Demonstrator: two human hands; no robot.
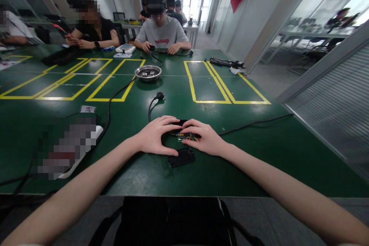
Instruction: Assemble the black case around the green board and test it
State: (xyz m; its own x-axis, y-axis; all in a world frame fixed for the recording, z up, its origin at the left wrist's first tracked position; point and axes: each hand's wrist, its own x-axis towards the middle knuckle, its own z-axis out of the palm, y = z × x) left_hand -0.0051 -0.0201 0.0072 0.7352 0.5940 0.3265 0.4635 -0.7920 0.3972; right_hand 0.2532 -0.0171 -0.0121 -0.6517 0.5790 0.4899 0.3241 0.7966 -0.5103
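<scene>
Forearms (92, 178) nearest; left hand (155, 137) spread; right hand (206, 139) partly hides circuit board (182, 138), grip unclear; plug (158, 96), bowl (148, 79) beyond.

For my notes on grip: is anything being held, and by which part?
The right hand seems to hold the green circuit board by its near edge; whether the left hand holds anything cannot be told.

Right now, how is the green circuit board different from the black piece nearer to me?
The circuit board is green with colourful parts; the black piece is dark throughout. Your right hand partly covers the circuit board, whereas the black piece lies mostly uncovered. Both are small.
</scene>
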